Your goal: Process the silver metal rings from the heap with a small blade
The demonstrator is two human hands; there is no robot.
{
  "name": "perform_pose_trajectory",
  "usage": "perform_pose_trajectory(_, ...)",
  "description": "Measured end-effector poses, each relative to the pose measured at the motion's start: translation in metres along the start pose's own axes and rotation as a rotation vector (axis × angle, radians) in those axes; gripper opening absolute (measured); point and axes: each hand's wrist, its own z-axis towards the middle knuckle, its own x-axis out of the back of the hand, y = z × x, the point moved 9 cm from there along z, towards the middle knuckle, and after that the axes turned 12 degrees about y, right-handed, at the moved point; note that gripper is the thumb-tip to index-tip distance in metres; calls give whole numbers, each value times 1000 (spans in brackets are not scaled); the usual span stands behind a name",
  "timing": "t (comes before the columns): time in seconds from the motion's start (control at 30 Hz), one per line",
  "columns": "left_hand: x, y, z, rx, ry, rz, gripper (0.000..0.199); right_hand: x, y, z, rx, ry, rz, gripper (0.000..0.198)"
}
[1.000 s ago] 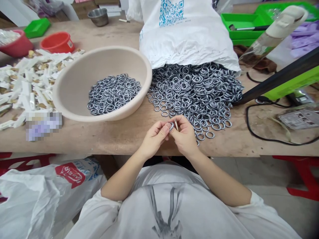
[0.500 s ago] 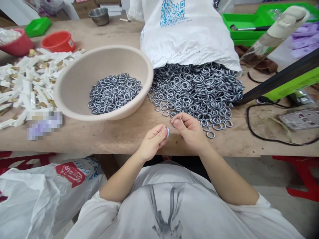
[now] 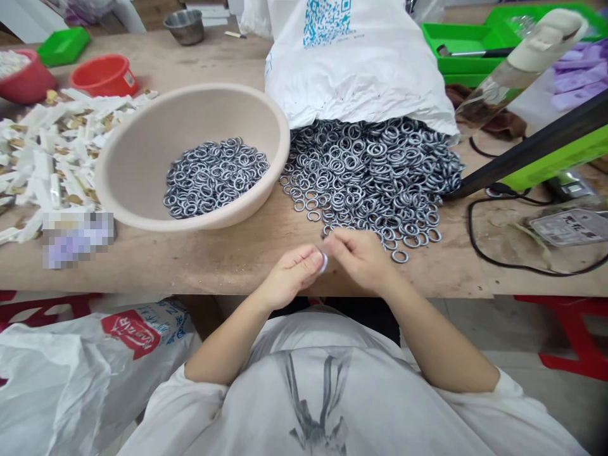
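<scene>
My left hand [image 3: 294,273] is closed, pinching a grey ring [image 3: 323,262] between thumb and fingers above the table's front edge. Just to the right, my right hand [image 3: 358,258] is closed too, its fingertips beside that ring. What it grips is hidden and blurred. A heap of grey rings [image 3: 375,171] lies right behind my hands, spilling from a white sack [image 3: 351,76]. Left of the heap, a large beige basin [image 3: 128,152] holds many similar rings [image 3: 216,177]. A single ring [image 3: 399,256] rests apart near my right wrist.
White and brown pieces [image 3: 52,158] are spread over the left of the table. Behind them are a red bowl [image 3: 104,75] and a metal bowl [image 3: 184,28]. At right are a bottle [image 3: 522,69], a black and green bar [image 3: 536,152] and a cable [image 3: 475,244].
My left hand has shifted slightly right and down with the ring. My right hand has turned, its fingers more closed; the thin tip seen between its thumb and finger is now hidden. The view shifted slightly.
</scene>
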Motion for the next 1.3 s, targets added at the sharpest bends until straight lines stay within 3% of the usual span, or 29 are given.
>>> perform_pose_trajectory(0.07, 1, -1, -3, 7, -6, 3, 45, 2, 16, 6, -76, 38, 43, 63)
perform_pose_trajectory(0.13, 12, 1, -3, -1, 76, 4, 42, 1, 21, 15, -81, 57, 15, 57)
perform_pose_trajectory(0.23, 34, 6, -1, -22, 220, 28, 35, -10, 19, 32, -24, 1, -412, 30)
perform_pose_trajectory(0.33, 55, 12, -2, -50, 340, 22, 37, -34, 26, 49, 5, -211, -908, 23)
perform_pose_trajectory(0.47, 75, 16, -5, -53, 463, -23, 32, -51, 38, 63, 10, -338, -1047, 8)
perform_pose_trajectory(0.57, 80, 16, -4, -50, 507, -39, 38, -44, 36, 59, -31, -285, -816, 1)
perform_pose_trajectory(0.63, 78, 14, -1, -51, 525, -14, 45, -43, 24, 47, -93, -284, -354, 13)
perform_pose_trajectory(0.7, 66, 11, 4, -47, 480, 21, 53, -50, 2, 27, -201, -390, 309, 27)
perform_pose_trajectory(0.77, 49, 5, 10, -13, 406, 5, 61, -54, -12, 10, -348, -424, 721, 34)
perform_pose_trajectory(0.83, 36, -1, 13, 38, 368, -51, 66, -51, -11, 2, -381, -299, 768, 36)
perform_pose_trajectory(1.03, 18, -4, 15, 63, 263, -56, 67, -22, 5, -1, -201, 117, 400, 21)
perform_pose_trajectory(1.17, 12, -4, 13, 49, 206, -61, 60, -8, -7, 3, -44, 194, 303, 15)
perform_pose_trajectory(1.3, 10, 0, 11, 14, 253, -104, 54, 0, -20, 5, 95, 217, 289, 18)
